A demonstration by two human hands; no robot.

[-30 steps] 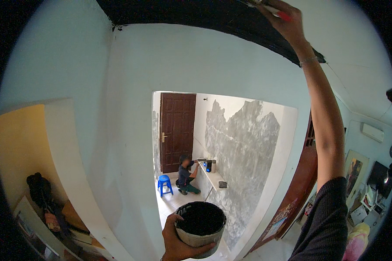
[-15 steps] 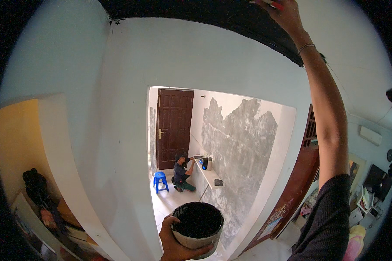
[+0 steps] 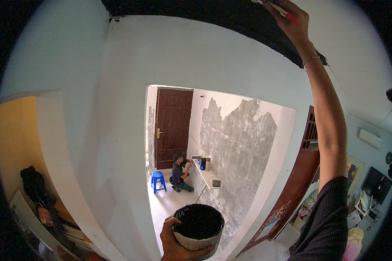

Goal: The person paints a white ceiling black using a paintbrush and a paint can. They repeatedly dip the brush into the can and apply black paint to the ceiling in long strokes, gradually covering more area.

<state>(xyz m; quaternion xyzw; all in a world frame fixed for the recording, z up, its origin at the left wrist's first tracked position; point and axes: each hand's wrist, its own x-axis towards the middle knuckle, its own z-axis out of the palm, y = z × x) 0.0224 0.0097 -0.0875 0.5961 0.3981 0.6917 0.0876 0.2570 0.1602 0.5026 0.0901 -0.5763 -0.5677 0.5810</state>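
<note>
Low in the middle, my left hand (image 3: 178, 244) is wrapped round the side of a round tub (image 3: 204, 249), its thumb over the rim. Black paint (image 3: 198, 222) fills the inside, and dark smears mark the tub's wall. High at the upper right, my right hand (image 3: 291, 21) is closed round a paintbrush (image 3: 290, 18) with a red handle. The brush's far end is cut off by the top edge of the picture. Beside that hand runs a black-painted band (image 3: 196, 9) along the top of the pale wall; whether the bristles touch it cannot be made out.
A pale wall (image 3: 122, 56) surrounds an opening into another room. There a person (image 3: 179, 174) crouches by a narrow shelf (image 3: 210, 177), near a blue stool (image 3: 158, 182) and a brown door (image 3: 173, 128). Dark bundled things (image 3: 32, 187) stand at the left. A television (image 3: 376, 183) hangs far right.
My right hand, with the paintbrush, has shifted slightly right and down along the black band. My left hand keeps hold of the tub in nearly the same place.
</note>
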